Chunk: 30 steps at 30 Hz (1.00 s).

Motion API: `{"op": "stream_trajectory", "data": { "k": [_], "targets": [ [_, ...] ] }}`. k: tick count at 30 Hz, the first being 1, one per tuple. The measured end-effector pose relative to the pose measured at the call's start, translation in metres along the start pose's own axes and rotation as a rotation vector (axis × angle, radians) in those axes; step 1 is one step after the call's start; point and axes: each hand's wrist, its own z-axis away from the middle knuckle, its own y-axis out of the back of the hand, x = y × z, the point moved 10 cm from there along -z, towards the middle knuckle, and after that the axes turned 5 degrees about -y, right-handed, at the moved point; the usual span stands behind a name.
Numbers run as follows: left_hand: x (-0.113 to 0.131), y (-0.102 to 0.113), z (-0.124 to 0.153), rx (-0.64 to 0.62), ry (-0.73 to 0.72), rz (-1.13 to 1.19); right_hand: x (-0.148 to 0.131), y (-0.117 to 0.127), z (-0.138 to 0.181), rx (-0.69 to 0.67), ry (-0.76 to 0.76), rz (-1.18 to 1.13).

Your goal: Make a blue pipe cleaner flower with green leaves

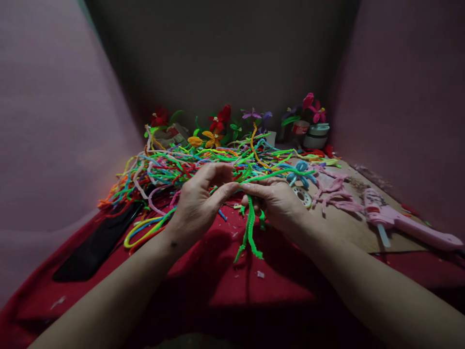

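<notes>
Green pipe cleaners (250, 223) are pinched between my two hands above the red cloth. My left hand (207, 196) is closed, its thumb and fingertips meeting at the point where the green stems come together. From the other side, my right hand (274, 198) grips the same stems with its thumb on top and fingers curled beneath. Several green ends dangle below the fingers, and one long green stem points right over my right hand. How the stems join is hidden by my fingertips. Just behind lies a heap of coloured pipe cleaners (189, 162).
A black phone (98, 242) lies at left. On the right, a board (348, 228) bears a pink glue gun (407, 223), pink pipe-cleaner pieces (337, 191), a blue flower (302, 173) and a spool (302, 196). Finished flowers (218, 126) and a lidded jar (317, 135) stand at the back.
</notes>
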Motion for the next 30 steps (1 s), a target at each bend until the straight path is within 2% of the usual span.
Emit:
{"op": "stream_trajectory", "data": {
  "k": [3, 5, 7, 9, 11, 13, 15, 18, 22, 26, 30],
  "targets": [
    [-0.022, -0.022, 0.001, -0.225, 0.182, 0.064, 0.004, -0.006, 0.002, -0.031, -0.031, 0.061],
    [-0.029, -0.025, 0.002, -0.266, 0.254, 0.079, 0.005, -0.01, 0.004, -0.071, -0.029, 0.071],
    [-0.03, -0.021, 0.001, -0.238, 0.255, 0.067, 0.0, -0.014, 0.005, -0.114, 0.019, 0.068],
    [-0.023, -0.015, -0.001, -0.182, 0.167, -0.014, -0.007, -0.018, 0.006, -0.15, 0.081, 0.089],
    [-0.009, -0.009, -0.003, -0.101, -0.009, -0.196, -0.011, -0.021, 0.006, -0.165, 0.126, 0.099],
    [0.005, -0.006, -0.001, -0.026, -0.164, -0.388, -0.009, -0.022, 0.005, -0.153, 0.106, 0.087],
    [0.008, -0.001, -0.001, 0.035, -0.198, -0.46, 0.0, -0.02, 0.004, -0.12, 0.024, 0.081],
    [-0.009, 0.013, -0.007, 0.085, -0.014, -0.311, 0.02, -0.024, 0.005, -0.164, -0.142, 0.077],
    [-0.038, 0.022, -0.012, 0.08, 0.27, -0.01, 0.035, -0.031, 0.01, -0.267, -0.312, -0.05],
    [-0.049, 0.029, -0.015, 0.115, 0.324, 0.117, 0.04, -0.033, 0.014, -0.319, -0.408, -0.158],
    [-0.052, 0.03, -0.018, 0.116, 0.318, 0.177, 0.043, -0.033, 0.013, -0.351, -0.411, -0.168]
  ]
}}
